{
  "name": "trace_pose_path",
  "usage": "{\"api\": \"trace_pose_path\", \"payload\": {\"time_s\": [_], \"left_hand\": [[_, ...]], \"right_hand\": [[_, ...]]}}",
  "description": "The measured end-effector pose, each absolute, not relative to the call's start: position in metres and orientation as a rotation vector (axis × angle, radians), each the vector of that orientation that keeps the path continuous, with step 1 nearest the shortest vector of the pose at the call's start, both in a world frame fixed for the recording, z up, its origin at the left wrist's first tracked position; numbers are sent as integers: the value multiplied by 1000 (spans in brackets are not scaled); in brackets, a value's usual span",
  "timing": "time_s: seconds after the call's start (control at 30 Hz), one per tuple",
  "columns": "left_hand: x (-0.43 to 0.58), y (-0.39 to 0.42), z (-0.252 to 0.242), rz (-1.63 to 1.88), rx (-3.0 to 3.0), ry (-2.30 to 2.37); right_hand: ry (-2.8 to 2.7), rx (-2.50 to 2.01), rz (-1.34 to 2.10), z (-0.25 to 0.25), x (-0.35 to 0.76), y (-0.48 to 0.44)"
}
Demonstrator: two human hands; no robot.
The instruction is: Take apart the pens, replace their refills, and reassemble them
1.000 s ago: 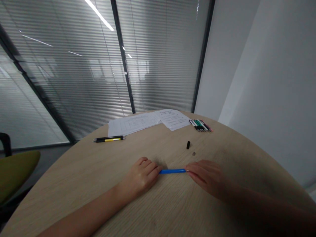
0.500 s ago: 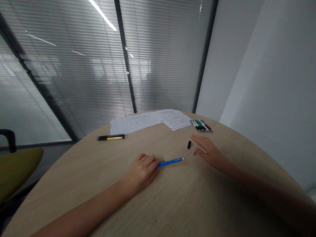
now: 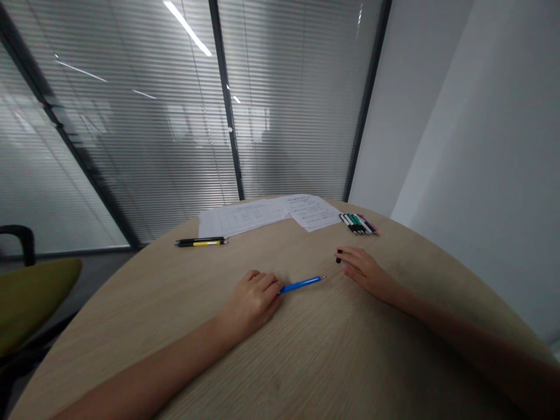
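My left hand [image 3: 258, 297] rests on the table with its fingers curled around the rear part of a blue pen [image 3: 301, 284]. The pen's metal tip points right, toward my other hand; its back end is hidden in the fist. At the right, my right hand [image 3: 361, 268] reaches in low over the tabletop with its fingers stretched out and the thumb a little apart. Its fingertips lie over a short black cylinder [image 3: 338, 260], which shows partly beneath them; whether they grip it I cannot tell.
A row of several pens [image 3: 359, 224] lies beyond my right hand. Printed sheets of paper [image 3: 245, 217] cover the far edge of the round wooden table [image 3: 280, 373]. Black and yellow pens [image 3: 201, 241] lie at the left. A green chair [image 3: 37, 303] stands left of the table.
My right hand has lowered and moved slightly left, its fingertips now over the black cylinder. A small greyish bit near its thumb is no longer visible. My left hand keeps the blue pen in place.
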State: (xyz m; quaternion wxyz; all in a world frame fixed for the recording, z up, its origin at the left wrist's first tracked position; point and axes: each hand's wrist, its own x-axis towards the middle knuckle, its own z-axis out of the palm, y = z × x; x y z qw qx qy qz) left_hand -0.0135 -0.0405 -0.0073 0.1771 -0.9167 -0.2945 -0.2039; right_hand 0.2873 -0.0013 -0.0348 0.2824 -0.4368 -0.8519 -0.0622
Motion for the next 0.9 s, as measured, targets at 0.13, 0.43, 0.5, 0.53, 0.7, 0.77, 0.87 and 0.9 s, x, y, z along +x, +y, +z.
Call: {"api": "trace_pose_path", "payload": {"time_s": [0.13,0.43,0.5,0.53,0.7,0.77,0.87,0.9], "left_hand": [[-14,-40,-8,-582,-2596,-832],[-12,-43,-6,-631,-2556,-714],[-12,-43,-7,-623,-2563,-715],[-12,-43,-8,-622,-2566,-716],[-14,-42,-9,-639,-2570,-718],[-13,-43,-8,-655,-2560,-713],[-13,-44,-6,-663,-2546,-706],[-13,-44,-5,-661,-2547,-701]], "right_hand": [[-2160,-1117,-136,-26,284,-10],[-1955,-961,97,3,253,-58],[-1910,-939,185,4,247,-65],[-1871,-936,223,3,244,-68],[-1772,-956,310,-1,242,-71],[-1818,-953,298,0,243,-71],[-1874,-894,240,3,243,-70],[-1883,-877,223,4,243,-69]]}}
